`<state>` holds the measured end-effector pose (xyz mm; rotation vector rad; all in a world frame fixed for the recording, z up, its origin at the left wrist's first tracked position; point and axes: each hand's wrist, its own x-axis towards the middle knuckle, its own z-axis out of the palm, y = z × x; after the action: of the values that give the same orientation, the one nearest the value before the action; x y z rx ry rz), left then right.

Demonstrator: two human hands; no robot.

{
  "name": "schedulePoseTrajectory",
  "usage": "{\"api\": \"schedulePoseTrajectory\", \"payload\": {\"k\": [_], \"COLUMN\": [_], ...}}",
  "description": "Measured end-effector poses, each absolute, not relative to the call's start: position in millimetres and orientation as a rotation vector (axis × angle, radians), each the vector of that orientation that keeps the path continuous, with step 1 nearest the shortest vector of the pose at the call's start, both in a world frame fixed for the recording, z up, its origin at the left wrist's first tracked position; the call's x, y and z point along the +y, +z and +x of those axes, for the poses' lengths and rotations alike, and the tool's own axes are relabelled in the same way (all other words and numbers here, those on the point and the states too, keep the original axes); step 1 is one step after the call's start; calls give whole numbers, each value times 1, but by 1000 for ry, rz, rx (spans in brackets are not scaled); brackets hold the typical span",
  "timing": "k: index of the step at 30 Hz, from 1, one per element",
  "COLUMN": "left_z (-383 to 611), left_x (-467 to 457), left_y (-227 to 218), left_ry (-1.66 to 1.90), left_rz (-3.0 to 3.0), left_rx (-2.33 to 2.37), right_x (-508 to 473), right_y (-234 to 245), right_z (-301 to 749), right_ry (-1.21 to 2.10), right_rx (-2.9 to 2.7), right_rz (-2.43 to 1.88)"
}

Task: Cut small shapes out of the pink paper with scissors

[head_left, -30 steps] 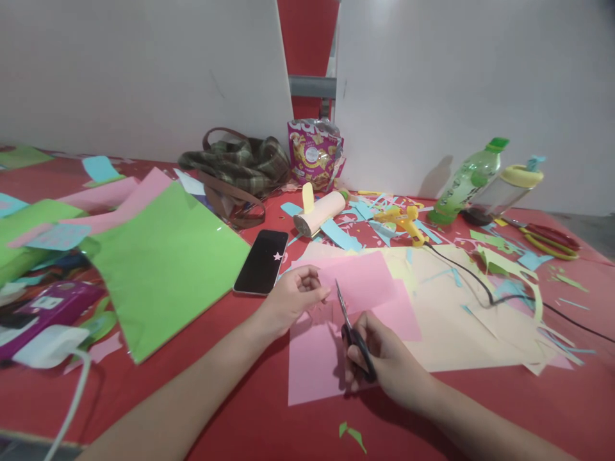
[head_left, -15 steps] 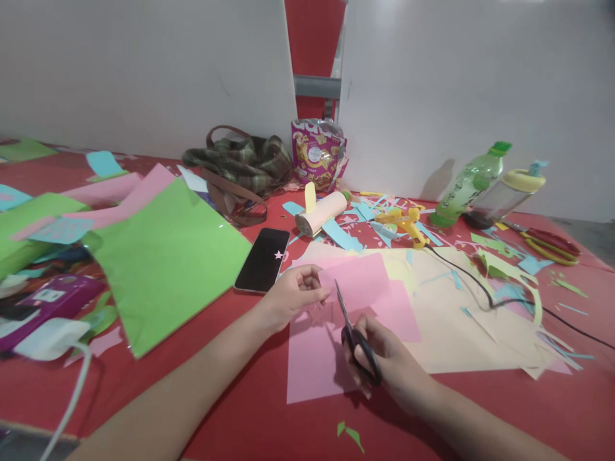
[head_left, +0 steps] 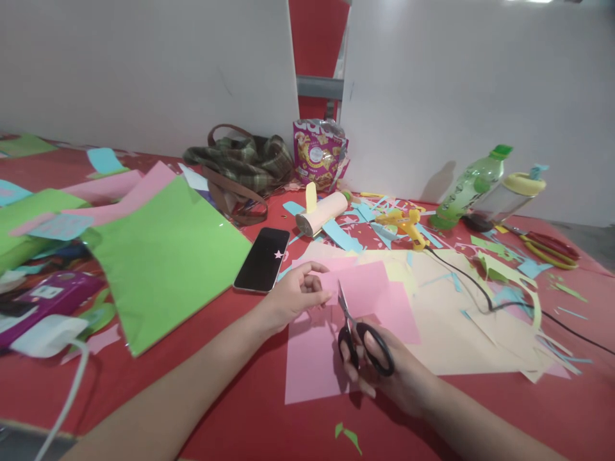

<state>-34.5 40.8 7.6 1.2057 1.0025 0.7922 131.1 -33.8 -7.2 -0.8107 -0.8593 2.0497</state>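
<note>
My left hand (head_left: 300,296) pinches the left edge of a piece of pink paper (head_left: 366,285) held a little above the table. In my right hand (head_left: 384,362) is a pair of black-handled scissors (head_left: 346,315), with fingers through the loops and the handles spread. The blades point away from me and meet the lower left part of the pink paper. Beneath both hands lies a larger pink sheet (head_left: 310,374), partly covered. A black phone (head_left: 262,259) with a small pink star (head_left: 278,255) on its screen rests left of my left hand.
A yellow glue gun (head_left: 406,225) trails a black cord across cream paper (head_left: 446,349). Behind lie a paper-covered roll (head_left: 323,214), a snack bag (head_left: 319,153) and a plaid bag (head_left: 254,163). Green sheets (head_left: 168,269) sit left; a green bottle (head_left: 473,189) leans right. Paper scraps surround them.
The scissors' handles have spread apart and the blades have opened, turning slightly in my right hand. My left hand keeps its pinch on the pink paper, almost in the same place.
</note>
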Motion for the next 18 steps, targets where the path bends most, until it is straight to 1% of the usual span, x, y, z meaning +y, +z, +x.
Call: {"api": "schedulePoseTrajectory", "payload": {"k": [8, 18], "left_z": [-35, -37], "left_x": [41, 41], "left_y": [7, 5], "left_ry": [766, 677], "left_rz": [1251, 1260], "left_rx": [1016, 933], "right_x": [-34, -31], "right_y": [-7, -3], "right_z": [136, 138], "right_ry": [2235, 2170], "right_rx": [-788, -832], "right_rz": [-646, -769]}}
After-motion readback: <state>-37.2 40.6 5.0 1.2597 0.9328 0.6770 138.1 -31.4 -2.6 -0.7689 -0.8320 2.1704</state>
